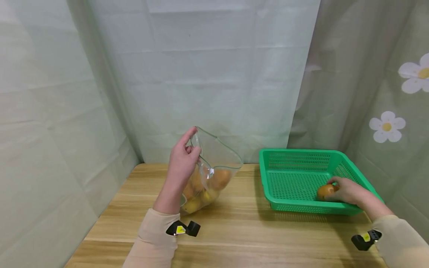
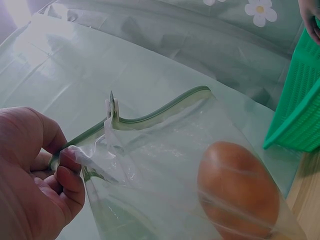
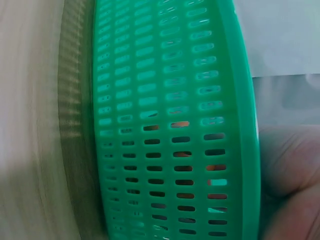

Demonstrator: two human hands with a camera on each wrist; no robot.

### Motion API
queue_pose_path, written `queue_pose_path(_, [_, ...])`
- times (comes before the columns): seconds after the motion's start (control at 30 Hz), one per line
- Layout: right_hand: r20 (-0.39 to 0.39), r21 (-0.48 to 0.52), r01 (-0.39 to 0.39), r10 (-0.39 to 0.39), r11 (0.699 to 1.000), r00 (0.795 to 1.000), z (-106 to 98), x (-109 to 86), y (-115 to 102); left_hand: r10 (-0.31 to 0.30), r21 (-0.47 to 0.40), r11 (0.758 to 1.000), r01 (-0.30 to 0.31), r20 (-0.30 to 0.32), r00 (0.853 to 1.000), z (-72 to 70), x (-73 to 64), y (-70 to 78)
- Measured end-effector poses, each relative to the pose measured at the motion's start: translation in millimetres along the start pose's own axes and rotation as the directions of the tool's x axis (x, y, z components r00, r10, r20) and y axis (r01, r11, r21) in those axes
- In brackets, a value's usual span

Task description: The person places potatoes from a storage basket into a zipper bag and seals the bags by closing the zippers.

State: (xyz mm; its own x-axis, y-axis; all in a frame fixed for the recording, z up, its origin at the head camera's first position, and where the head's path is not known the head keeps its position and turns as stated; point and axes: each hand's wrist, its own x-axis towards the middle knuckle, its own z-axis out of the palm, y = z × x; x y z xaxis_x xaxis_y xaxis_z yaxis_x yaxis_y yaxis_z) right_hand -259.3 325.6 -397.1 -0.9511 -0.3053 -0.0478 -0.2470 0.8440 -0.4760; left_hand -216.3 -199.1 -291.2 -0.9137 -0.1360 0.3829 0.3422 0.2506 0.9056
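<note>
My left hand (image 1: 183,158) pinches the green-edged rim of a clear zip bag (image 1: 221,154) and holds its mouth spread. Several orange and yellow fruits sit in the bag's lower part. Through the plastic in the left wrist view, one smooth orange-brown oval fruit (image 2: 237,190) shows large. A white slider (image 2: 112,110) rides on the zip edge. At the right, my right hand (image 1: 346,191) reaches into a green basket (image 1: 268,186), its fingers and thumb around an orange fruit (image 1: 326,191). The basket wall hides most of that grip in the right wrist view.
Both bag and basket stand on a wood-grain table (image 1: 234,234), the basket near the back right. Pale curtains (image 1: 207,74) close off the back and sides, with white flowers (image 1: 387,127) on the right one. A wrist camera (image 1: 183,227) is strapped to each arm.
</note>
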Motion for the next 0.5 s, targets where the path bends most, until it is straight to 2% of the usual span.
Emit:
queue_pose_path(0.17, [-0.066,0.042,-0.005,0.008,0.999,0.998,-1,1.4,-3,0.005,-0.005,1.0,-0.005,0.0,1.0,0.0,-0.1,-0.5])
queue_pose_path(0.5, [-0.116,0.165,-0.04,0.06,0.985,0.991,0,2.8,-24,0.021,-0.006,1.0,-0.021,0.003,1.0,0.9,-0.9,-0.9])
